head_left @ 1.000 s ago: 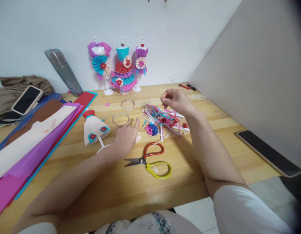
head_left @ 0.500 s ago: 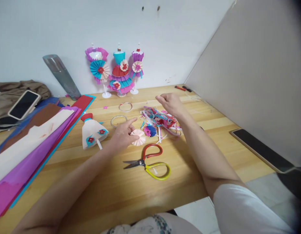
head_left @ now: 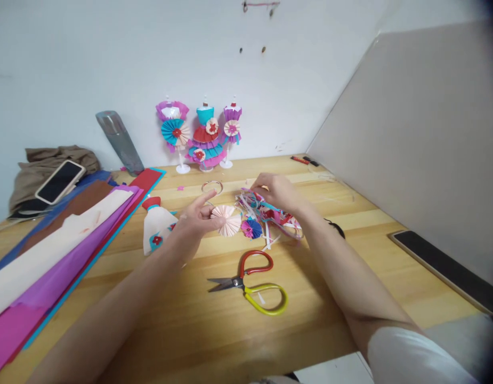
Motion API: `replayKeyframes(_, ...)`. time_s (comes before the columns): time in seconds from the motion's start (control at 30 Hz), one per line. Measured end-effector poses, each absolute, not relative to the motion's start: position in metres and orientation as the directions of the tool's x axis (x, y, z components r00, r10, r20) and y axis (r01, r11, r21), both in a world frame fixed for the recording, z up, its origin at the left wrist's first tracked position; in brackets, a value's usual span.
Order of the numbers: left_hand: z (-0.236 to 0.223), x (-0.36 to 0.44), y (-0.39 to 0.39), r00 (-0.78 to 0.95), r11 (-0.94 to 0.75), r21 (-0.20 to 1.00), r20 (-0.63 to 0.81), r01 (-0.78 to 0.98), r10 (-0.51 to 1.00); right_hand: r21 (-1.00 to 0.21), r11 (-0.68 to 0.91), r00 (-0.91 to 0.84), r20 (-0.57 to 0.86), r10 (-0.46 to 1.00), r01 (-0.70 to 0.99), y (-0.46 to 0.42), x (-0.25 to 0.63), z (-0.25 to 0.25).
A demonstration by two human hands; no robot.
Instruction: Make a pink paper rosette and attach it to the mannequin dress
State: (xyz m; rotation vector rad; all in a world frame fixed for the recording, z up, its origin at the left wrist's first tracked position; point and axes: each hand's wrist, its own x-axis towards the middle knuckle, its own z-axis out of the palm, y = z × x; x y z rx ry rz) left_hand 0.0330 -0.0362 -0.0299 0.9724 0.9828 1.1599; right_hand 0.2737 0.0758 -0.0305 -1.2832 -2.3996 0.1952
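My left hand (head_left: 196, 220) pinches a pale pink pleated paper rosette (head_left: 229, 221) by its left edge, between thumb and fingers, with the index finger stretched forward. To the right of it lies a blue and magenta pleated rosette (head_left: 251, 228). My right hand (head_left: 279, 190) reaches down at the pile of coloured paper scraps (head_left: 266, 205), its fingers curled together; what they grip is hidden. Left of my left hand a small doll dress (head_left: 157, 226), white with a red top, lies partly covered by the hand. Scissors (head_left: 241, 282) with red and yellow handles rest half open in front.
Three dressed mini mannequins (head_left: 206, 138) stand against the wall. Folded paper sheets (head_left: 66, 240) fill the left, with a bottle (head_left: 120, 144) and a phone (head_left: 60, 181) behind. A wire ring (head_left: 212, 187) lies mid-table. A dark, flat, phone-like object (head_left: 442, 269) is at right.
My right hand has come down onto the scraps. My left hand has taken hold of the pale pink rosette and tilted it up slightly. The camera view has shifted upward.
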Motion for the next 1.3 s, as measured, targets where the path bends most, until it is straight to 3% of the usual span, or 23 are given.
replayKeyframes(0.1, -0.024, 0.030, -0.037, 0.077, 0.111, 0.962, -0.094, -0.248, 0.993, -0.442, 0.514, -0.409, 0.317, 0.856, 0.735, 0.064, 0.265, -0.026)
replayKeyframes(0.23, -0.022, 0.027, -0.036, 0.040, 0.087, 0.965, -0.079, -0.249, 0.996, -0.767, 0.496, -0.547, 0.230, 0.805, 0.407, 0.040, 0.246, -0.020)
replayKeyframes(0.4, -0.026, 0.024, -0.030, 0.002, -0.013, 0.978, 0.014, -0.207, 1.000, -0.957, 0.243, -0.600, 0.104, 0.793, 0.156, 0.015, 0.218, -0.017)
replayKeyframes(0.63, -0.044, 0.022, -0.020, -0.063, -0.140, 0.986, 0.135, -0.086, 0.989, -0.989, 0.080, -0.545, -0.001, 0.838, 0.126, 0.007, 0.202, -0.024)
replayKeyframes(0.87, -0.046, 0.023, -0.021, -0.039, -0.136, 0.989, 0.134, -0.062, 0.990, -0.997, 0.004, -0.527, -0.037, 0.849, 0.075, 0.009, 0.198, -0.030)
replayKeyframes(1.07, -0.035, 0.022, -0.027, 0.097, -0.012, 0.982, 0.031, -0.190, 0.995, -0.996, 0.057, -0.479, 0.019, 0.878, 0.065, 0.007, 0.199, -0.028)
replayKeyframes(1.3, -0.043, 0.027, -0.023, 0.079, -0.012, 0.972, 0.031, -0.236, 0.996, -0.985, 0.169, -0.378, 0.148, 0.914, 0.023, 0.006, 0.196, -0.030)
